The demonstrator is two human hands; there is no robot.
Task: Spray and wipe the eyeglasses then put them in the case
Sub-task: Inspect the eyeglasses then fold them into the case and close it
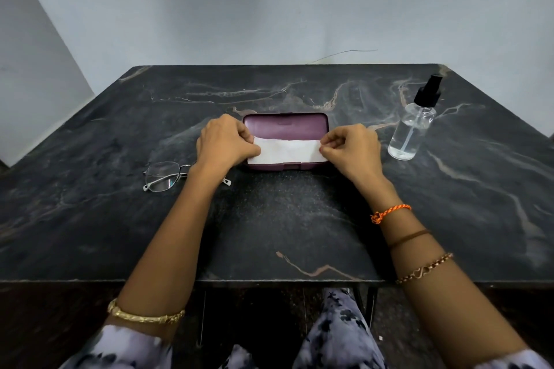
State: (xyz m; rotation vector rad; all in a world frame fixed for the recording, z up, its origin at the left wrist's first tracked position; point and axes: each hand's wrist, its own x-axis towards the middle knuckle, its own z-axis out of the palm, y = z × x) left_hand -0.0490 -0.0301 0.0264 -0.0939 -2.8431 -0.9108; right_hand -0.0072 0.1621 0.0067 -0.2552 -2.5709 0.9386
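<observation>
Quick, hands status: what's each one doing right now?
Left hand: closed, pinching the left end of the white cloth over the purple case.
Right hand: closed, pinching the cloth's right end.

dark marble table (299, 219) carries eyeglasses (163, 176), purple case (286, 123), spray bottle (415, 126).

The case (285, 126) lies at the middle of the table (299, 219), with a cloth (286, 152) stretched across its near half. The left hand (223, 144) pinches the cloth's left end and the right hand (349, 148) its right end. The eyeglasses (163, 176) lie left of the case, partly under the left wrist; the spray bottle (415, 126) stands to the right.
</observation>
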